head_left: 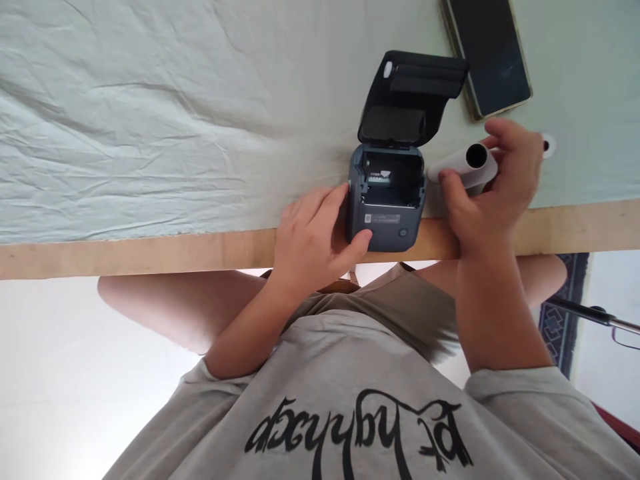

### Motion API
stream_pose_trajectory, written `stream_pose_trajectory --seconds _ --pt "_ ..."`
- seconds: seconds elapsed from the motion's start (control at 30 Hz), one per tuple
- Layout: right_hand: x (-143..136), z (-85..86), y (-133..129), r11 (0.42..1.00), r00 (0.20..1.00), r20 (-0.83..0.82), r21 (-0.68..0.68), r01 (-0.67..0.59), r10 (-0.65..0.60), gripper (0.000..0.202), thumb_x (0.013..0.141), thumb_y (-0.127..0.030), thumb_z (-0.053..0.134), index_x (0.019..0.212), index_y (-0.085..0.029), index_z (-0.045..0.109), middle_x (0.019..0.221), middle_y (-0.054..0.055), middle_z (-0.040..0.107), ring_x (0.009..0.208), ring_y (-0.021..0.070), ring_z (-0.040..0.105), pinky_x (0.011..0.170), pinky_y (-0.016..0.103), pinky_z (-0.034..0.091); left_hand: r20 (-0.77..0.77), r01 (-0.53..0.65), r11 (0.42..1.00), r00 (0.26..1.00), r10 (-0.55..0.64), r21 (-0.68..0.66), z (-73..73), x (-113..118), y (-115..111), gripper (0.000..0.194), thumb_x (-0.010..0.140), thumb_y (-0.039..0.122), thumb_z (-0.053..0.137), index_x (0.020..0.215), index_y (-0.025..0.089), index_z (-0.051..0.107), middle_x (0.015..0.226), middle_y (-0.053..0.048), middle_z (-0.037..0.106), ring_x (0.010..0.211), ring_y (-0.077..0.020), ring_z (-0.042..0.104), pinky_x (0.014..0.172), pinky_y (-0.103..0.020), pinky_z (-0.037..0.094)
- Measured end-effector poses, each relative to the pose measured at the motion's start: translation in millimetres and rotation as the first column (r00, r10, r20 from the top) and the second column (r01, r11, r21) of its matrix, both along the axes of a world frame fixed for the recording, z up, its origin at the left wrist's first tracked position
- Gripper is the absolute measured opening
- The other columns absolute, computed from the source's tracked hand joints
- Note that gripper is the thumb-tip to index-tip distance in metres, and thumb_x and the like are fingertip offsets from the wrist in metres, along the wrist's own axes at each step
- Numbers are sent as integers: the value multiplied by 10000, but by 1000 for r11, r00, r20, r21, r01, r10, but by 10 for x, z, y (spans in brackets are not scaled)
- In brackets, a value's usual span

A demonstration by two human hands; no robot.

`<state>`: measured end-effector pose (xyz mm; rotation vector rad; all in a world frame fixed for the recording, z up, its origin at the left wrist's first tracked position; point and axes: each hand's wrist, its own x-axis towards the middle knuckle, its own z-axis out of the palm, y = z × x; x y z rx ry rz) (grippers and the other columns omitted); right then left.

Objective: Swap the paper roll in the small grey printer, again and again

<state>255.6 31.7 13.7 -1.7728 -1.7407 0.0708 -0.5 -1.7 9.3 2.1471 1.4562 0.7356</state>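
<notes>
A small dark blue-grey portable thermal printer (384, 227) sits at the table's front edge. Its black lid (395, 123) is swung up and back, and the bay inside shows no roll. My left hand (317, 240) grips the printer's left side, thumb on its front corner and fingers along the side wall. Just to the right of the printer, my right hand (505, 180) is closed around a white paper roll (453, 163) with a dark hollow core. Beyond those fingers a smaller white roll (550, 145) shows, partly hidden by the hand.
A smartphone (493, 57) with a dark screen lies behind the right hand, close to the raised lid. Pale green wrinkled cloth (150, 133) covers the table, leaving a bare wooden front edge (150, 254). A metal rod (597, 315) is at the lower right.
</notes>
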Motion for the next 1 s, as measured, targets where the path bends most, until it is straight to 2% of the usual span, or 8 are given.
stream_pose_trajectory --seconds 0.13,0.23,0.4,0.5,0.6,0.73,0.87,1.0 --pt "15 -34 7 999 979 -202 -13 -35 32 549 750 -175 671 1289 -204 569 1095 133 708 958 236 678 866 400 551 16 13 1000 1000 -14 26 -7 -2 6 526 991 520 513 1362 154 579 1279 -157 706 1184 -316 673 968 -426 496" --pt "75 -117 7 990 944 -299 2 -142 137 536 793 -109 561 1313 -236 543 1132 94 729 1000 208 714 837 373 572 22 21 999 1000 -22 43 -18 -2 13 534 991 521 513 1354 136 583 1264 -164 710 1169 -321 679 961 -430 503" --pt "185 -204 42 961 952 -138 41 -272 275 622 759 -138 600 1363 -285 567 1253 58 670 1139 256 673 1009 529 550 16 10 998 1000 -10 55 -18 1 15 543 988 527 513 1344 126 595 1248 -163 713 1137 -317 684 958 -417 506" --pt "191 -192 64 960 963 -24 79 -267 269 623 756 -191 686 1364 -297 600 1163 68 638 1156 280 617 1034 569 513 9 4 999 1000 -4 47 -17 6 10 543 988 526 506 1351 132 592 1252 -161 712 1135 -319 681 966 -424 503" --pt "178 -209 72 968 970 -41 92 -233 238 644 761 -225 725 1383 -329 592 1056 45 623 979 231 623 906 493 556 13 -8 999 1000 8 35 -21 13 5 542 983 531 507 1354 145 590 1263 -157 708 1134 -322 676 978 -434 501" --pt "149 -259 63 974 952 -215 118 -196 217 667 724 -178 708 1364 -294 559 1042 10 667 741 138 605 689 345 531 32 -3 999 999 1 49 -26 14 2 544 985 511 516 1344 111 597 1248 -173 709 1121 -326 677 977 -440 505" --pt "80 -204 26 963 927 -278 173 -209 251 478 738 -154 666 1206 -230 612 987 29 709 840 174 660 748 360 516 27 9 998 1000 -10 57 -23 8 0 532 994 506 521 1353 119 585 1258 -168 706 1159 -321 676 980 -429 495" --pt "-36 -60 -10 930 931 -213 284 -233 298 249 833 -289 673 1075 -230 668 958 39 706 843 194 682 721 369 540 14 10 999 1000 -11 43 -22 2 -3 542 998 526 509 1371 138 570 1274 -156 702 1169 -316 670 982 -425 493"
